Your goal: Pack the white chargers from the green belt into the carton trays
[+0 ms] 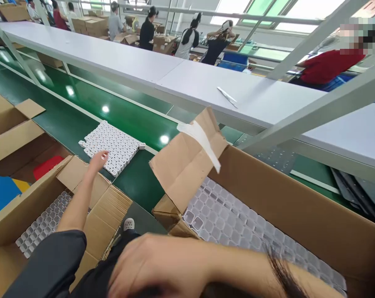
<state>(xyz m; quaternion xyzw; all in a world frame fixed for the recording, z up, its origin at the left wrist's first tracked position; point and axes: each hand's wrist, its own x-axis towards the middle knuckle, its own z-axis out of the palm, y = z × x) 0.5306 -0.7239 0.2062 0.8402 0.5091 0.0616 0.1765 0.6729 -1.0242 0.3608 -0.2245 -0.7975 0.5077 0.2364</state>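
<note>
My left hand (97, 161) reaches over the near left edge of a flat block of small white pieces with dark slots (114, 142), standing in tight rows on the green surface. Its fingers are curled together; what they hold, if anything, is too small to make out. My right hand (158, 263) is low in front of my body, back upward and blurred, its fingers hidden. Beyond the right forearm, an open cardboard box (268, 182) holds rows of translucent square cups (227, 215). Under my left arm, another open box (3, 223) holds similar cups (44, 223).
A long white shelf (187, 76) runs across above the green surface (133, 182), with a slanted metal post (314, 107) at right. A strip of white tape (202, 140) hangs on the right box's raised flap. More cartons (13, 128) stand at left. Several people work beyond the shelf.
</note>
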